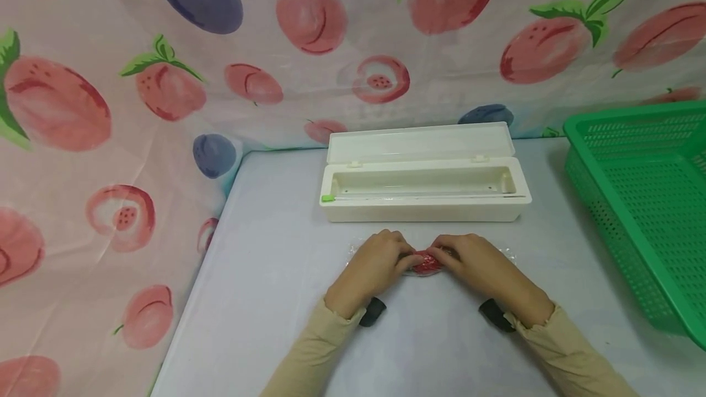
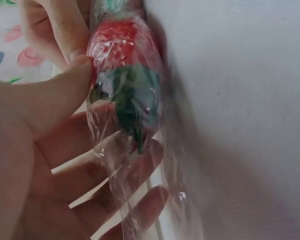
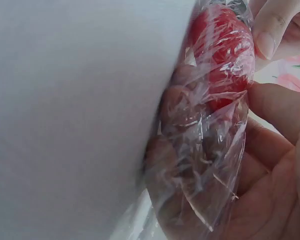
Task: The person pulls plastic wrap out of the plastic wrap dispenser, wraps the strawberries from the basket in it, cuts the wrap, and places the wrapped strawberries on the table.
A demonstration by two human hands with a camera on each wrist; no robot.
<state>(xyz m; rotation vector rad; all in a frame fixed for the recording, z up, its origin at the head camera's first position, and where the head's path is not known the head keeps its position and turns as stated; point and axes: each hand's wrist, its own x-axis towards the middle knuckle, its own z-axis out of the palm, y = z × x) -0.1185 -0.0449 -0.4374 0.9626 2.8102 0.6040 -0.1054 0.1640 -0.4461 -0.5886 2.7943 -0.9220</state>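
Note:
A red strawberry (image 1: 426,262) with a green leafy top lies in clear cling film (image 1: 510,254) on the grey table (image 1: 265,274). My left hand (image 1: 380,262) grips its leafy end through the film, thumb against the strawberry (image 2: 117,45). From the other side my right hand (image 1: 474,262) pinches the red tip, and loose cling film (image 3: 210,165) is gathered over its fingers. The strawberry (image 3: 222,45) sits between both hands, partly hidden by them in the head view.
An open white cling-film dispenser box (image 1: 425,182) with a green slider (image 1: 328,198) stands just behind the hands. A green plastic basket (image 1: 645,201) fills the right side. A fruit-print cloth (image 1: 110,109) hangs behind and left of the table.

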